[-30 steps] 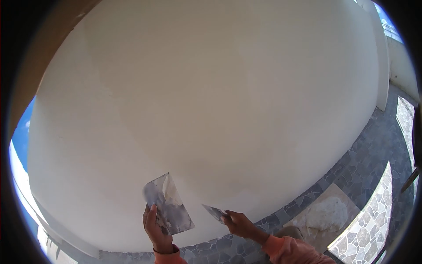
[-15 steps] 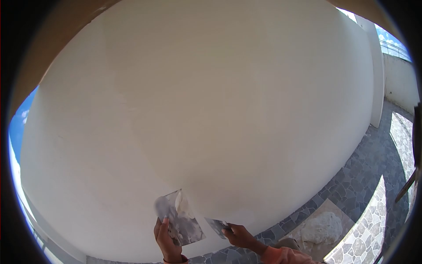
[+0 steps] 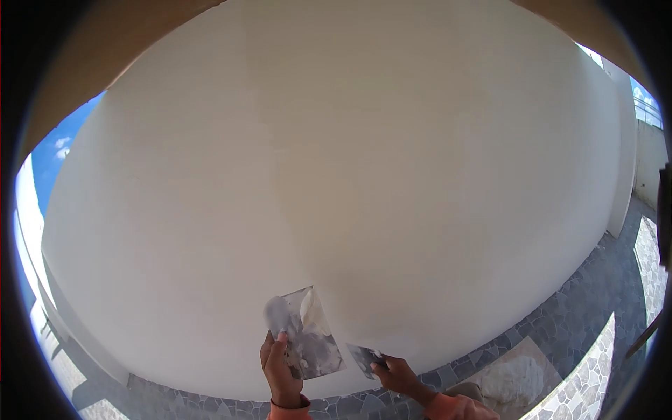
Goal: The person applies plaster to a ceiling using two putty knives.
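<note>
wall (image 3: 364, 175) plain off-white. plate (image 3: 306, 334) grey, mottled, white putty blob (image 3: 311, 316) upper right. small blade (image 3: 364, 358) grey. sleeves (image 3: 458, 406) orange-pink. floor (image 3: 560, 329) grey irregular stone mosaic. sky (image 3: 66, 143) blue, upper left.

The wall (image 3: 350, 175) closes off the whole far side, bare and flat. Close before it, the left hand (image 3: 281, 367) grips a plate (image 3: 306, 336) and the right hand (image 3: 400, 376) a blade (image 3: 364, 358), with only a narrow gap between plate and blade. Left of the plate the room before the wall is free. On the right, open floor (image 3: 567, 322) runs to a white heap (image 3: 505, 383) and a side wall (image 3: 623, 182).
</note>
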Demonstrator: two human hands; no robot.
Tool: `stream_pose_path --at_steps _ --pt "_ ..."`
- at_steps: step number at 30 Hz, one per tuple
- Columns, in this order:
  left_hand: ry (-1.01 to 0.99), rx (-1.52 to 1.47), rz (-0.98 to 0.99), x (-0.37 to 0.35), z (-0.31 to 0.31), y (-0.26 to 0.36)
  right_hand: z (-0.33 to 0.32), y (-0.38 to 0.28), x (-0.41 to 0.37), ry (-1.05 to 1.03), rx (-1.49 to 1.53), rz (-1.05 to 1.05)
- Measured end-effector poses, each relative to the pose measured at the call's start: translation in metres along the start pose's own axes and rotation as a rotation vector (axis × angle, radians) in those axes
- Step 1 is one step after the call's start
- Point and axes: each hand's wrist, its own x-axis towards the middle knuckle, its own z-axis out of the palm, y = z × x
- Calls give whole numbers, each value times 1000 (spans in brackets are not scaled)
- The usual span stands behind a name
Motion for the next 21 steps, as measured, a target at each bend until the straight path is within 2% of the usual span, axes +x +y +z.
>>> stream_pose_path --at_steps 5,8,13,17,21 --pt "-17 -12 6 4 -7 -7 9 19 0 16 -12 -79" --pt "24 -8 90 4 -4 -15 2 20 -2 1 -74 -123" --pt "13 -32 128 6 -17 -31 -48 -37 -2 -18 -209 -191" --pt "24 -74 146 6 -14 -34 -90 -74 17 20 -370 -600" --pt "-28 -69 108 5 -15 -28 -121 -149 31 17 -631 -852"
